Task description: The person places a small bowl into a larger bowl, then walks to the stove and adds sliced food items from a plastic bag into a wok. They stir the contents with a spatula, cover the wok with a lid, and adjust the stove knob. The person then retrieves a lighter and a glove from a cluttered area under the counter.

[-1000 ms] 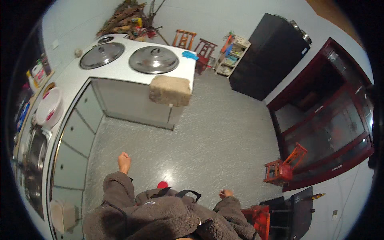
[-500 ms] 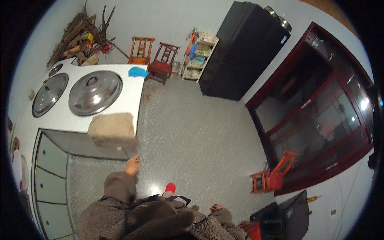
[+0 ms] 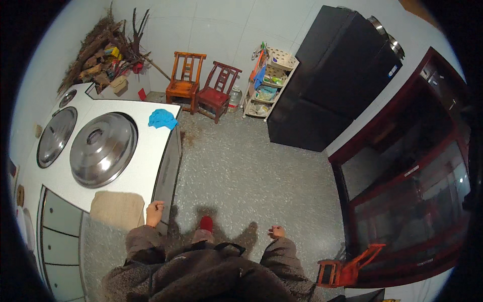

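While left fingers [image 3: 159, 205] curl, grip unclear, tan cloth [image 3: 116, 208] just left of them, right fingers [image 3: 272, 230] likewise

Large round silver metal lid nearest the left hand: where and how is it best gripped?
Likely best by the dark loop handle at the crown of the large round silver metal lid, coming down from above, from the near right, where the left hand is. The smooth dome slopes away all round, and only the handle stands proud of it.
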Available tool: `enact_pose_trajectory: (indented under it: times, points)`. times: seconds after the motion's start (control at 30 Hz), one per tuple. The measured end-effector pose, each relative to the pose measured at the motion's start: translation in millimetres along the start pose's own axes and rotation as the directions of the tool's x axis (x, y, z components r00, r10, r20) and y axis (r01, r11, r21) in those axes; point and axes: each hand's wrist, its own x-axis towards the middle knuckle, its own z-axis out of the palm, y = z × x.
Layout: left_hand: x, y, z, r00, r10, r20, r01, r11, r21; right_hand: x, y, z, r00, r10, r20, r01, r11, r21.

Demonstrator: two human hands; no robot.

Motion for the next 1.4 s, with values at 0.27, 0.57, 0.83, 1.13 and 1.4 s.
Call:
enact_pose_trajectory:
  times: [0.27, 0.57, 0.83, 1.13, 1.4]
  points:
    - [199, 122, 131, 0.98, 0.116, 0.159, -0.12, 0.993, 0.017, 122, -131, -3, 0.98, 0.199, 0.01, -0.196, 0.972, -0.126]
    - [376, 174, 260, 0.94, 0.28, 0.196, -0.285, 0.959, -0.005, 317, -239, 2, 0.924, 0.318, 0.213, -0.347, 0.931, 0.115]
    - [468, 135, 275, 0.986, 0.123, -0.111, -0.121, 0.992, 0.018, 536, -445, 124, 0.766, -0.31, 0.563, 0.64, 0.449, -0.623]
    - [522, 164, 272, 0.932, -0.063, -0.356, 0.097, 0.992, 0.078, 544, -659, 304, 0.66, -0.373, 0.652, 0.475, 0.88, 0.022]
    - [321, 178, 287, 0.332, -0.27, -0.904, 0.444, 0.89, -0.103, 533, -571, 457, 0.315, 0.237, 0.919, 0.868, 0.321, -0.38]
